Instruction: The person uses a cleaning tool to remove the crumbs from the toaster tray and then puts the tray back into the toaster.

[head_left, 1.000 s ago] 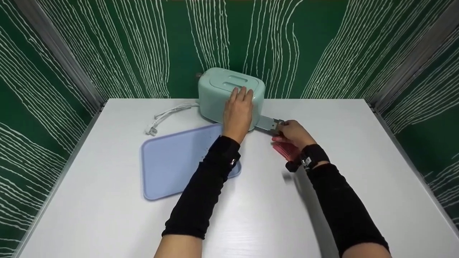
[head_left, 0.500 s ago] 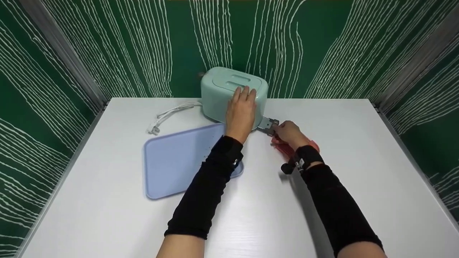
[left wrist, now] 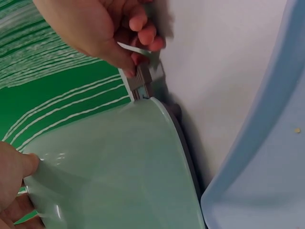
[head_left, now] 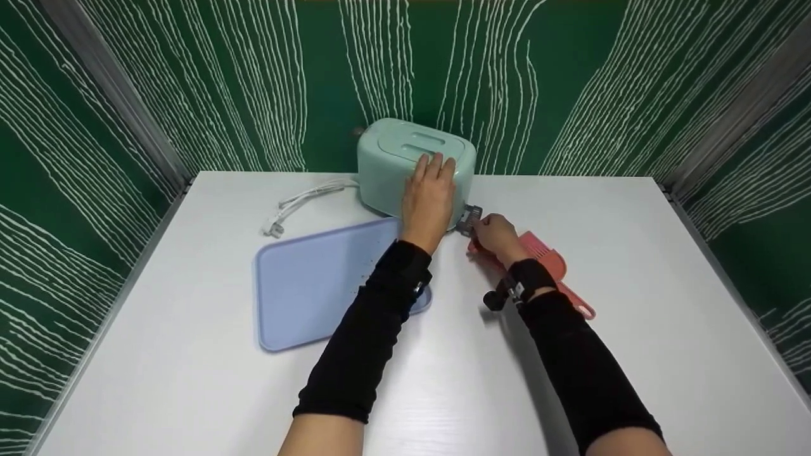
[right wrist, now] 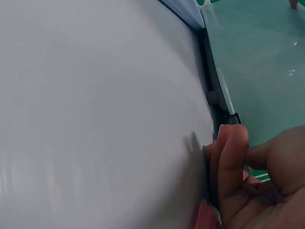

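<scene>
A mint-green toaster (head_left: 393, 171) stands against the back wall. My left hand (head_left: 429, 199) rests on its upper front edge, fingers laid over the top; in the left wrist view the thumb touches the front face. At the toaster's right end, low down, my right hand (head_left: 497, 234) pinches the grey ribbed end of a crumb tray (head_left: 469, 218). Only this end shows outside the toaster; the rest is hidden inside. In the left wrist view the tray end (left wrist: 142, 78) sits right at the toaster's lower edge, with thumb and fingers on it.
A blue serving tray (head_left: 304, 291) with small crumbs lies in front of the toaster, partly under the left arm. A coral-red brush and dustpan (head_left: 554, 263) lie under the right wrist. The white power cord (head_left: 304, 196) with its plug lies left of the toaster.
My right hand has moved left toward the toaster, and the crumb tray has slid most of the way in. More of the red brush and dustpan shows. The left hand stays on the toaster.
</scene>
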`<state>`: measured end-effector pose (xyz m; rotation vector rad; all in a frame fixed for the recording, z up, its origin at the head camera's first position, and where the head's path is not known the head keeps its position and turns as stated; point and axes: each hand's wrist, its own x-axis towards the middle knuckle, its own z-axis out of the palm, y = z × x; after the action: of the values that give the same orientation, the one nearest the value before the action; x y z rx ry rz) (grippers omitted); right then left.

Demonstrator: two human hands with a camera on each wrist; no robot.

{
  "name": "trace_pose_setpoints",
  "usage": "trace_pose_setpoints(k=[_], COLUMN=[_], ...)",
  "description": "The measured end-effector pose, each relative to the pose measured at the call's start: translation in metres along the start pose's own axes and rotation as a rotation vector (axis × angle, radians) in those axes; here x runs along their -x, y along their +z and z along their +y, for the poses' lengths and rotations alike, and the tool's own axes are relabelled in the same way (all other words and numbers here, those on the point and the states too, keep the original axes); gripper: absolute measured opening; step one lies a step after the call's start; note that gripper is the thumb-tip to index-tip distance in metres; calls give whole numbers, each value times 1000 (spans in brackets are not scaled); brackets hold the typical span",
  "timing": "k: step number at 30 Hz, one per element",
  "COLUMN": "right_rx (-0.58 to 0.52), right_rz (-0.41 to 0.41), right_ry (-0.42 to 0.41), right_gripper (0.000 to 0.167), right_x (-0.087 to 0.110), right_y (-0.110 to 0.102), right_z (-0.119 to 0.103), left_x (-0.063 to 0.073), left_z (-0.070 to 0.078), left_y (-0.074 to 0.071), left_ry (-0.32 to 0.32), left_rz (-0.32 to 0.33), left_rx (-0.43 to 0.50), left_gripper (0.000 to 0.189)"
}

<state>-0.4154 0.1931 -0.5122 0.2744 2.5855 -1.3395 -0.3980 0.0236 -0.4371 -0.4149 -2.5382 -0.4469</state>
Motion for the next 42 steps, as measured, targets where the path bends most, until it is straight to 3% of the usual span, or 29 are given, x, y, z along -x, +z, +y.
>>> trace_pose_setpoints(k=[5, 14, 25, 32, 36, 42], right_rx=[28, -20, -156, -222, -201, -58], right_rz=[37, 85, 83, 61, 74, 79], right_ry=[-31, -25, -11, 36, 68, 47], right_gripper=[23, 23, 24, 24, 24, 26], right_x=[0, -6, -6, -7, -11, -16], right_y=[7, 16, 18, 18, 20, 25], right_z=[-2, -1, 1, -1, -2, -4], left_x=[-1, -1, 1, 0, -1, 0], left_z=[1, 1, 1, 1, 2, 1], left_y=[0, 0, 1, 0, 0, 0], left_ry=[-6, -6, -3, -21, -32, -31], left_rz=[-21, 1, 8, -45, -76, -74], left_rx=[-17, -34, -22, -8, 0, -17], left_gripper=[40, 39, 38, 40, 41, 41])
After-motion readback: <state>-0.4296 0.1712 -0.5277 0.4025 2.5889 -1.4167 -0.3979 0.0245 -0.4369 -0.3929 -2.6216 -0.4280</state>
